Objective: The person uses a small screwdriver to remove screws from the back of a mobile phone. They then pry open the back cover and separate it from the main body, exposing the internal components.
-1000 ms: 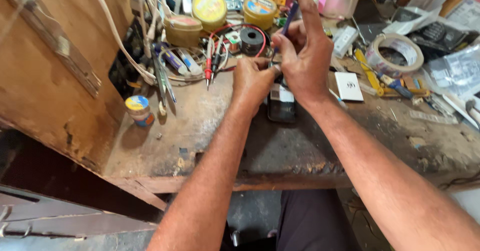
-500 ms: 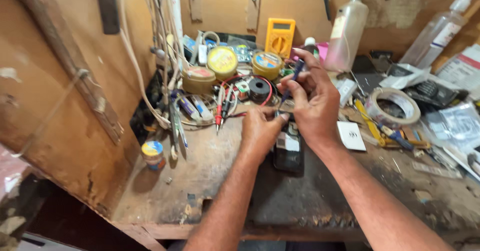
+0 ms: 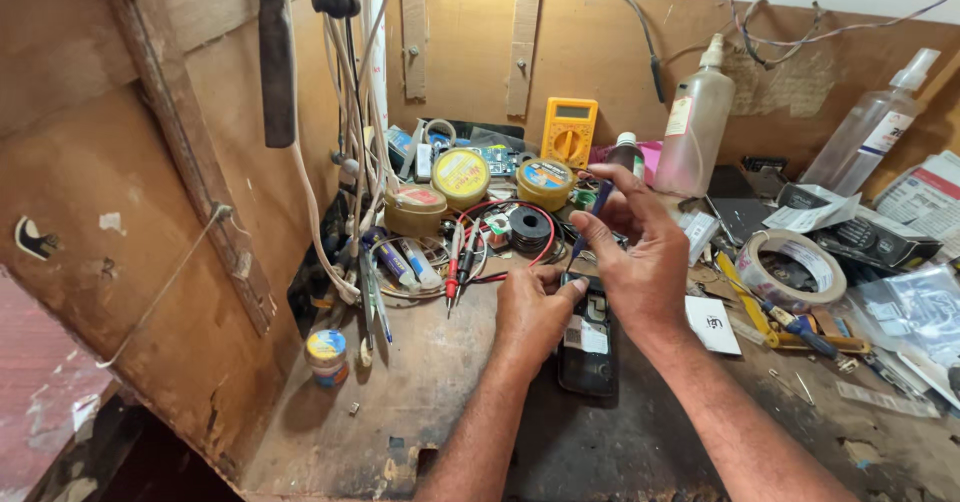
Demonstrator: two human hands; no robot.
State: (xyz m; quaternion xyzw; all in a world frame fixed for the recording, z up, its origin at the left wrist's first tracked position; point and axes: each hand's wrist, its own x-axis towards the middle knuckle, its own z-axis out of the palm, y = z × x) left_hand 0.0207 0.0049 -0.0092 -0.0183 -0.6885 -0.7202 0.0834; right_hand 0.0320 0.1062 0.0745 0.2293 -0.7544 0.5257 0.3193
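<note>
I am looking down on a scarred wooden worktop (image 3: 420, 402), its surface dark, stained and gritty, with plywood walls rising behind and to the left. Since half a second ago the view is sitting lower and nearer, and my two hands are resting lower on the opened phone, so the work is settling onto the device itself, not on anything held up in the air.

The opened phone (image 3: 588, 347) is lying flat near the worktop's front middle, a dark slab with its innards and a pale patch showing. My right hand (image 3: 640, 262) is arching over its top end, thumb and forefinger pinching a thin dark-blue tool (image 3: 597, 207) that is slanting down toward it, the other fingers loosely spread. My left hand (image 3: 530, 312) is curling half shut against the phone's left edge; I cannot tell whether it is gripping anything small.

Behind, a cloudy plastic bottle (image 3: 695, 127) is standing, then a yellow multimeter (image 3: 568, 132), a glossy tape roll (image 3: 792, 267), round yellow tins (image 3: 460, 174), and red-tipped probes (image 3: 453, 267).
</note>
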